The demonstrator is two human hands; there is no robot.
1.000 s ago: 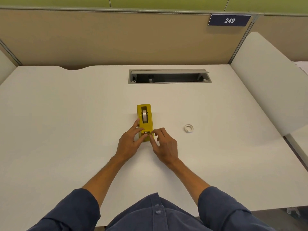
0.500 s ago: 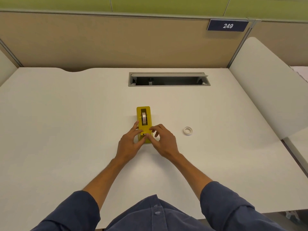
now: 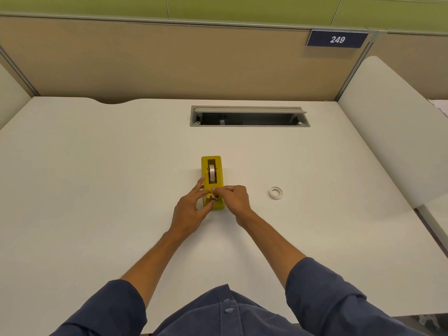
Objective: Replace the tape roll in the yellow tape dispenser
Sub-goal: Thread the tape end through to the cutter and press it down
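Since 0.5 s ago I see the right hand [image 3: 236,198] has curled, now pinching at the yellow dispenser [image 3: 211,181] top near its cutter; left hand [image 3: 191,209] grips its near-left side. 1 dispenser mid-desk w/ 1 roll [image 3: 212,174] inside, 1 spare roll [image 3: 275,192] well right; tape end too small to tell. Desk [image 3: 97,190] has a cable slot [image 3: 249,116] behind.

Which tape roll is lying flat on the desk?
The loose tape roll right of the yellow tape dispenser; the other roll stands on edge inside it.
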